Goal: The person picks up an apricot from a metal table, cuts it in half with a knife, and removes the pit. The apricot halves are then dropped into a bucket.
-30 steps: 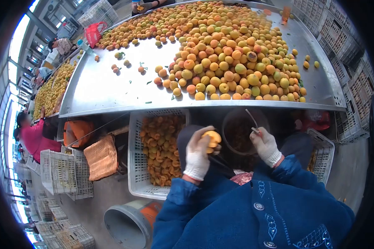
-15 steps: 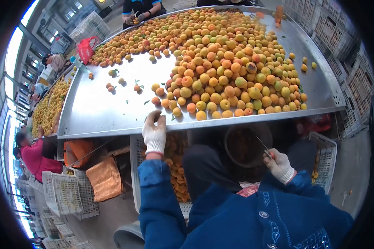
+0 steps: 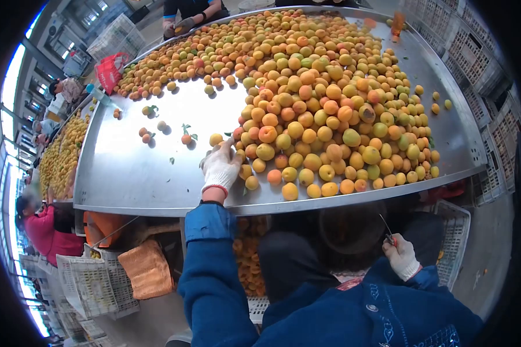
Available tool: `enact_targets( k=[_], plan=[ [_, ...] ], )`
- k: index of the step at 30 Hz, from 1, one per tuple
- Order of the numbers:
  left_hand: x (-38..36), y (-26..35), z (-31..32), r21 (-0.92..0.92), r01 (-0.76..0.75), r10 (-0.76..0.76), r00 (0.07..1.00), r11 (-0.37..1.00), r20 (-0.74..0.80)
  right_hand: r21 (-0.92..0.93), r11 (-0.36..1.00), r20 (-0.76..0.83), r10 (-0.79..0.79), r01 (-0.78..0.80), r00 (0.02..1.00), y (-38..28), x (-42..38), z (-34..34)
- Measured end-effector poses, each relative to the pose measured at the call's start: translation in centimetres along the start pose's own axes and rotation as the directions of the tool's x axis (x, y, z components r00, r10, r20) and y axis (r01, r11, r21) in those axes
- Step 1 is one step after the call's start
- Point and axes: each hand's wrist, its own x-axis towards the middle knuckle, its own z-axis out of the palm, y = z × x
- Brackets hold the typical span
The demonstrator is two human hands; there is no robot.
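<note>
Apricots [image 3: 330, 107] lie heaped on a metal-topped table [image 3: 139, 188]. My left hand [image 3: 222, 168], in a white glove with bare fingertips, reaches over the table's front edge to the left side of the heap. Its fingers curl down around an apricot there, which the hand mostly hides. A yellow apricot [image 3: 216, 139] lies just beyond the fingertips. My right hand [image 3: 400, 255], also gloved, is low above my lap, closed on the handle of a small knife [image 3: 386, 226]. The thin blade points up and away from me.
Below the table are a crate of apricot halves [image 3: 250, 260], a dark round tub [image 3: 353, 228] and another crate [image 3: 454, 237]. Stacked crates [image 3: 474, 52] stand at the right. Co-workers sit across the table and at the left. An orange cup [image 3: 397, 26] stands at the far corner.
My left hand has moved forward from the table's front edge to the apricots, its fingers curling over them. The right hand still holds the knife. The whole view has shifted slightly.
</note>
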Motion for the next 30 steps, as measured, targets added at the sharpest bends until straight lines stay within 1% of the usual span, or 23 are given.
enact_targets(
  k=[2, 3, 4, 5, 6, 7, 9, 10, 12, 14, 16, 17, 19, 20, 21, 23, 24, 25, 27, 28, 30],
  plan=[
    [-0.2, 0.5, -0.1, 0.207, -0.112, 0.113, 0.994, 0.972, 0.008, -0.004, 1.000, 0.037, -0.015, 0.015, 0.999, -0.4, 0.3, 0.3],
    [-0.2, 0.4, 0.1, 0.207, -0.112, 0.113, 0.994, 0.972, 0.006, -0.010, 1.000, 0.067, -0.028, 0.029, 0.997, -0.6, 0.4, 0.4],
    [-0.2, 0.4, 0.4, 0.236, -0.147, 0.144, 0.989, 0.961, 0.031, -0.013, 0.999, 0.064, -0.030, 0.031, 0.998, -0.8, 0.3, 0.4],
    [-0.2, 0.4, 0.7, 0.264, -0.183, 0.174, 0.983, 0.947, 0.058, 0.009, 1.000, 0.100, 0.004, -0.005, 0.995, -0.9, 0.3, 0.6],
    [-0.5, 0.7, 0.8, 0.222, -0.193, 0.190, 0.981, 0.956, 0.032, 0.031, 0.999, 0.137, 0.037, -0.041, 0.990, -1.0, 0.3, 0.7],
    [-0.6, 0.9, 0.9, 0.223, -0.193, 0.192, 0.981, 0.955, 0.029, 0.032, 0.999, 0.135, 0.033, -0.038, 0.990, -1.0, 0.3, 0.7],
    [-0.8, 1.3, 0.9, 0.186, -0.190, 0.172, 0.979, 0.964, 0.110, -0.057, 0.998, 0.114, -0.003, 0.010, 0.993, -1.1, 0.3, 0.6],
    [-0.9, 0.9, 1.4, 0.205, -0.230, 0.225, 0.973, 0.951, 0.048, -0.054, 0.998, 0.114, -0.005, 0.011, 0.994, -1.3, 0.3, 0.5],
    [-0.8, 0.9, 1.8, 0.209, -0.219, 0.216, 0.976, 0.953, 0.037, -0.074, 0.997, 0.120, 0.022, -0.013, 0.993, -1.7, 0.3, 0.5],
    [-0.8, 1.2, 1.9, 0.213, -0.208, 0.207, 0.978, 0.955, 0.026, -0.086, 0.996, 0.118, 0.017, -0.007, 0.993, -1.6, 0.3, 0.5],
    [-0.7, 1.8, 1.5, 0.197, -0.109, 0.091, 0.991, 0.974, 0.099, -0.098, 0.995, 0.115, 0.005, 0.007, 0.993, -1.5, 0.4, 0.6],
    [-0.8, 1.9, 1.5, 0.198, -0.110, 0.092, 0.991, 0.974, 0.095, -0.098, 0.995, 0.111, -0.003, 0.014, 0.994, -1.4, 0.3, 0.6],
    [-1.2, 1.9, 2.0, 0.240, -0.095, 0.083, 0.995, 0.966, 0.060, -0.097, 0.995, 0.104, -0.014, 0.024, 0.994, -1.6, 0.2, 0.5],
    [-1.5, 1.8, 2.4, 0.255, -0.087, 0.093, 0.996, 0.963, -0.010, -0.100, 0.995, 0.104, -0.009, 0.020, 0.995, -1.8, 0.1, 0.4],
    [-1.7, 1.8, 2.5, 0.254, -0.091, 0.097, 0.995, 0.963, -0.012, -0.103, 0.995, 0.103, -0.004, 0.015, 0.995, -1.9, 0.0, 0.3],
    [-1.7, 1.7, 2.7, 0.212, -0.048, 0.058, 0.997, 0.976, -0.043, -0.108, 0.994, 0.096, 0.005, 0.006, 0.995, -1.8, -0.1, 0.2],
    [-1.9, 1.7, 2.8, 0.207, -0.056, 0.075, 0.993, 0.977, -0.086, -0.115, 0.993, 0.097, 0.015, -0.004, 0.995, -1.7, -0.2, 0.2],
    [-2.0, 1.7, 2.8, 0.206, -0.056, 0.075, 0.993, 0.977, -0.086, -0.115, 0.993, 0.097, 0.016, -0.004, 0.995, -1.6, -0.2, 0.1],
    [-1.9, 1.4, 2.8, 0.112, 0.029, -0.014, 0.992, 0.993, -0.128, -0.138, 0.990, 0.083, 0.000, 0.011, 0.997, -1.4, -0.2, 0.1],
    [-1.7, 0.8, 3.2, 0.112, 0.027, -0.012, 0.991, 0.993, -0.130, -0.137, 0.990, 0.081, -0.001, 0.012, 0.997, -1.5, -0.2, 0.0],
    [-1.4, -0.1, 3.7, -0.111, 0.070, -0.089, 0.980, 0.991, -0.179, -0.138, 0.990, 0.081, 0.020, -0.009, 0.997, -1.7, -0.3, 0.1]
  ],
)
